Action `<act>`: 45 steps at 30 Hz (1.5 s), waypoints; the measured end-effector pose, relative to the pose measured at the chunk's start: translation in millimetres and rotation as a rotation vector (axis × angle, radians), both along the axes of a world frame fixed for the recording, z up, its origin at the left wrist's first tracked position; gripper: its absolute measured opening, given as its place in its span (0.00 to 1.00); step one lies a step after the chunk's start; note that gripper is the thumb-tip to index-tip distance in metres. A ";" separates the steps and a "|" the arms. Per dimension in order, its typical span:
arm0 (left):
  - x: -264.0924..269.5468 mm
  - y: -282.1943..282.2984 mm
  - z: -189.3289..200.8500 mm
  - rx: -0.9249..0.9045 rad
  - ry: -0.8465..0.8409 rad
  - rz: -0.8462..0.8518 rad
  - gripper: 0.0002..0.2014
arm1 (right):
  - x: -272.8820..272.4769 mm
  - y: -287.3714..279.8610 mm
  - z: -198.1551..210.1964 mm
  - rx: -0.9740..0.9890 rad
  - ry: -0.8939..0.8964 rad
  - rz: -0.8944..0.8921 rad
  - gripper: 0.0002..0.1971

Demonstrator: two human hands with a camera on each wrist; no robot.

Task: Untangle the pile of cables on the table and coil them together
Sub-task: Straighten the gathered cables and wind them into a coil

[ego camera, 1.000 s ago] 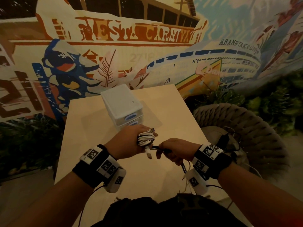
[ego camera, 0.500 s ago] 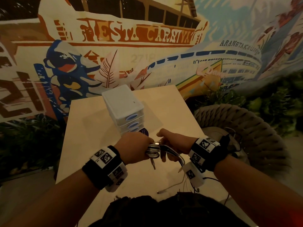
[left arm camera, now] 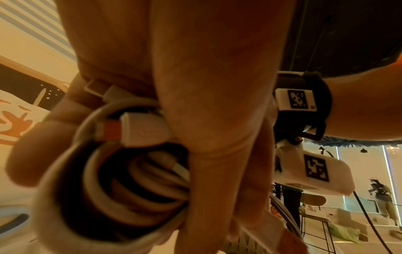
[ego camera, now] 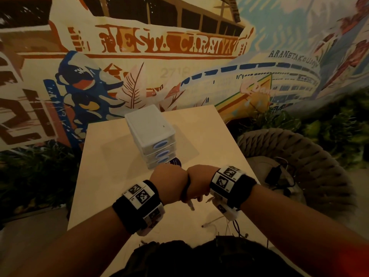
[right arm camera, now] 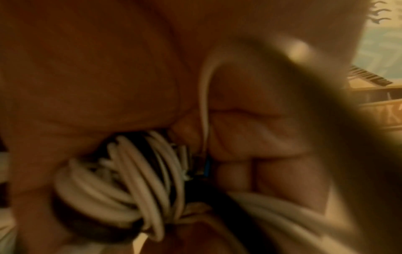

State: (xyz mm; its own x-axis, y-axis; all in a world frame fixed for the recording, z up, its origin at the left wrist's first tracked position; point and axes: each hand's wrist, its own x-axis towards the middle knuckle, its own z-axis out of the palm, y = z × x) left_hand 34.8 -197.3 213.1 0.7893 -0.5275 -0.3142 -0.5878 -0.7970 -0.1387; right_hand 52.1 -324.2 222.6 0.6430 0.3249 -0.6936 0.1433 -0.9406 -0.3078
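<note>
Cables (left arm camera: 121,182) sit wound in a tight coil inside our left hand (ego camera: 168,183), fingers curled round the bundle, held above the table (ego camera: 111,176) near its middle, just in front of the white drawer unit (ego camera: 151,134). Our right hand (ego camera: 198,183) is pressed knuckle to knuckle against the left. From the right wrist cam its fingers look curled round loose white strands (right arm camera: 282,209) running off the coil, but that pic is blurred, so we can't tell exactly how it pinches them. From the left wrist cam we see approx 4 or 5 white loops stacked, w/ darker cable between them, and a white USB plug (left arm camera: 143,128) w/ an orange insert lying across the top of the coil, tucked under our fingers (left arm camera: 28,154). A short white plug end (ego camera: 190,205) hangs down below the 2 hands. A thin white lead (ego camera: 211,220) lies on the table near the front edge, below our right wrist, apart from the coil. Both wrists carry black bands w/ white marker blocks (ego camera: 140,194). A small dark blue round object (ego camera: 175,161) shows at the foot of the drawer unit, just behind our left hand. A woven rope chair (ego camera: 299,160) stands right of the table w/ a dark adapter and wires on its seat. A painted mural (ego camera: 169,45) fills the wall behind.
</note>
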 end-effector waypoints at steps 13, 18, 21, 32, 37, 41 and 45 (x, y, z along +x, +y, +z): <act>-9.4 6.4 11.4 -0.040 -0.033 0.111 0.08 | -4.6 -14.1 -15.9 0.166 0.007 -0.040 0.11; -7.2 15.6 9.1 -0.227 -0.112 0.101 0.21 | -0.3 -28.4 -16.0 0.323 0.006 -0.070 0.10; -0.9 33.0 8.7 -0.504 -0.047 0.182 0.51 | 2.3 -42.0 -10.3 0.453 0.017 -0.172 0.09; 3.0 31.6 20.9 -1.227 0.592 0.088 0.42 | -5.9 -29.5 23.3 0.942 0.108 -0.294 0.16; 1.2 33.9 37.7 -1.428 0.771 0.083 0.30 | -8.2 -28.8 31.7 0.915 0.197 -0.230 0.21; 2.2 27.7 47.4 -1.558 0.605 0.074 0.16 | -11.6 -22.6 40.9 1.000 0.068 -0.175 0.15; 3.6 29.2 54.2 -1.673 0.531 0.081 0.11 | -5.3 -17.8 37.9 1.174 0.088 -0.166 0.25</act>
